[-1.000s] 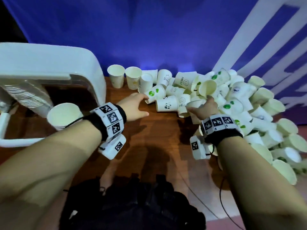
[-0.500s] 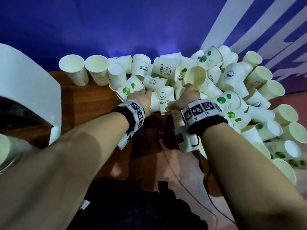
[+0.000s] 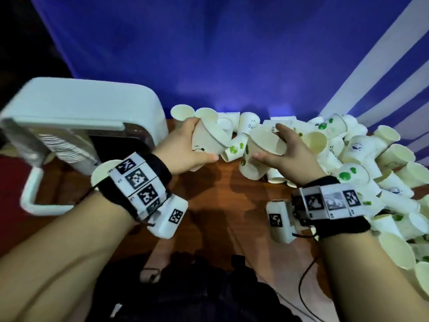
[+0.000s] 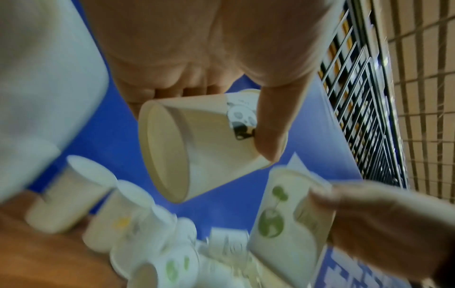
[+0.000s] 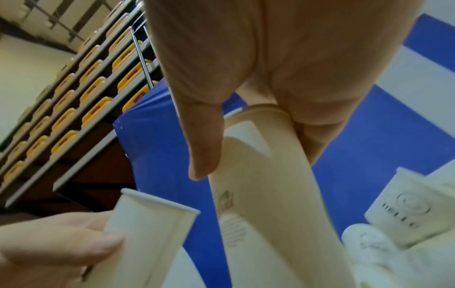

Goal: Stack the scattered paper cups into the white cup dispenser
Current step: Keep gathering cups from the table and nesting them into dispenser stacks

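My left hand (image 3: 202, 140) grips a white paper cup with a panda print (image 3: 210, 135), tilted, its mouth facing right; in the left wrist view the thumb lies across the panda cup (image 4: 197, 144). Close beside it, my right hand (image 3: 267, 141) holds a cup with green prints (image 3: 251, 166), mouth up. In the right wrist view the thumb and fingers pinch the rim of that cup (image 5: 258, 175). Both cups hang above the table, a small gap apart. The white cup dispenser (image 3: 81, 108) stands at the left, with a nested stack of cups (image 3: 67, 149) inside.
A big heap of paper cups (image 3: 362, 163) covers the table's right side and back. Two upright cups (image 3: 183, 112) stand near the dispenser's right corner. Bare wooden table (image 3: 209, 194) lies between my wrists. A black bag (image 3: 185, 287) and a cable (image 3: 301, 287) sit below.
Both hands were down at the heap's edge; now each has lifted a cup off the table and drawn back. The view has swung left, so the dispenser shows again.
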Demonstrator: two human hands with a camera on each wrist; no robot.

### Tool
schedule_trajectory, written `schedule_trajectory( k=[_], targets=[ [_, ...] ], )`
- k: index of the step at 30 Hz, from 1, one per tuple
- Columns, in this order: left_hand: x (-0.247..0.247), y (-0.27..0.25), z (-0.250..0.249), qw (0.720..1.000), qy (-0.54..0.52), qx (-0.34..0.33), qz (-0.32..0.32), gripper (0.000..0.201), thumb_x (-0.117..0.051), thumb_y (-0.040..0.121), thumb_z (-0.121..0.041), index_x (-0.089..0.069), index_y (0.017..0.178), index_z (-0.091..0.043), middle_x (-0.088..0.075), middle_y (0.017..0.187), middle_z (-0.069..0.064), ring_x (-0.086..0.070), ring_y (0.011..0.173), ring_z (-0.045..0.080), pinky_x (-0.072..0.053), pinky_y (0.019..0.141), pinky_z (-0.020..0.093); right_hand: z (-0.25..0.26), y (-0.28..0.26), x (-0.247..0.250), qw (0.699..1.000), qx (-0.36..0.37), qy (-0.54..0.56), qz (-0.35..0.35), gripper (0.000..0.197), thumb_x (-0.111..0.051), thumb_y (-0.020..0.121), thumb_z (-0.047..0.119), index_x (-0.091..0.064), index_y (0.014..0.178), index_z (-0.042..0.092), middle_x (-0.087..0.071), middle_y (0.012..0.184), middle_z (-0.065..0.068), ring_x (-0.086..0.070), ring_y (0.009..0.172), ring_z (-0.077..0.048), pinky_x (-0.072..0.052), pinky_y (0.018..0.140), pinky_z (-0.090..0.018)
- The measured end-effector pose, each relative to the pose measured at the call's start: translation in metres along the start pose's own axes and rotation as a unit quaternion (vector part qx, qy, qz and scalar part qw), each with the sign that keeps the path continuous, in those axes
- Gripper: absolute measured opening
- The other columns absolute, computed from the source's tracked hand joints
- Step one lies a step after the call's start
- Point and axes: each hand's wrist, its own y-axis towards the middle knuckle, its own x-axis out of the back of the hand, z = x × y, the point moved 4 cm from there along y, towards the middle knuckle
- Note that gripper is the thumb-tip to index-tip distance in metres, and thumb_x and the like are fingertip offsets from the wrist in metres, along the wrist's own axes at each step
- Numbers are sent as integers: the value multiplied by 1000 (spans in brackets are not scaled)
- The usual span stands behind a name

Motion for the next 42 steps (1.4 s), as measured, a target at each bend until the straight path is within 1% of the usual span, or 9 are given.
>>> schedule_trajectory(
  k=[4,8,12,14,19,28,33,38,42],
  targets=[
    [61,-57,24,998,-18,6,-63,82,-79,68,-33,-34,134,-17,-44,117,-11,-44,108,7,-33,88,22,33,-12,-40,999,21,1,29,77,-78,70,32,-41,135,14,-44,138,-7,-42,127,-19,-32,102,-25],
    [103,-93,61,991,-99,19,-90,105,-71,45,-56,-31,136,-21,-49,128,-8,-47,116,8,-39,97,26,67,-25,-74,997,62,14,39,68,-79,67,32,-49,126,18,-50,125,-4,-48,115,-15,-34,93,-22],
    [130,-111,107,971,-186,49,-138,99,-76,44,-49,-34,131,-26,-52,128,-6,-49,121,13,-39,106,41,98,-37,-99,993,103,27,46,62,-79,69,26,-49,124,16,-49,113,6,-45,108,-7,-32,86,-13],
    [131,-112,121,972,-189,50,-130,95,-80,49,-41,-32,129,-26,-52,122,-10,-47,120,11,-39,105,34,109,-42,-109,992,111,41,48,62,-78,70,24,-47,124,16,-50,113,7,-46,106,-5,-34,79,-7],
    [113,-99,138,976,-185,39,-107,81,-75,70,-2,-28,136,-12,-46,119,-5,-43,112,7,-37,83,5,123,-51,-118,993,113,29,35,68,-77,71,29,-43,128,18,-49,124,2,-45,114,-7,-31,90,-13],
    [85,-85,170,984,-156,74,-44,86,-78,69,-7,-25,137,-10,-41,120,-2,-37,115,9,-27,95,18,155,-55,-119,986,167,15,18,72,-78,69,34,-42,129,17,-49,128,3,-45,121,-14,-38,106,-36],
    [71,-87,185,980,-163,99,50,118,-77,41,-50,-22,140,-17,-44,130,-2,-41,123,12,-30,108,29,176,-48,-146,975,213,-10,58,80,-77,67,41,-39,133,16,-46,134,-1,-42,125,-16,-35,107,-33],
    [69,-86,192,979,-160,113,51,98,-84,57,-28,-29,137,-16,-51,124,-2,-46,121,14,-34,102,26,187,-44,-183,958,260,-63,108,76,-76,72,32,-37,134,13,-43,135,-4,-35,126,-13,-22,92,-8],
    [68,-84,193,981,-157,109,41,90,-83,64,-14,-30,137,-14,-53,123,0,-47,117,12,-34,96,22,176,-39,-208,955,238,-89,150,80,-76,72,30,-33,137,13,-39,137,-9,-35,129,-18,-23,95,-12]
  ],
)
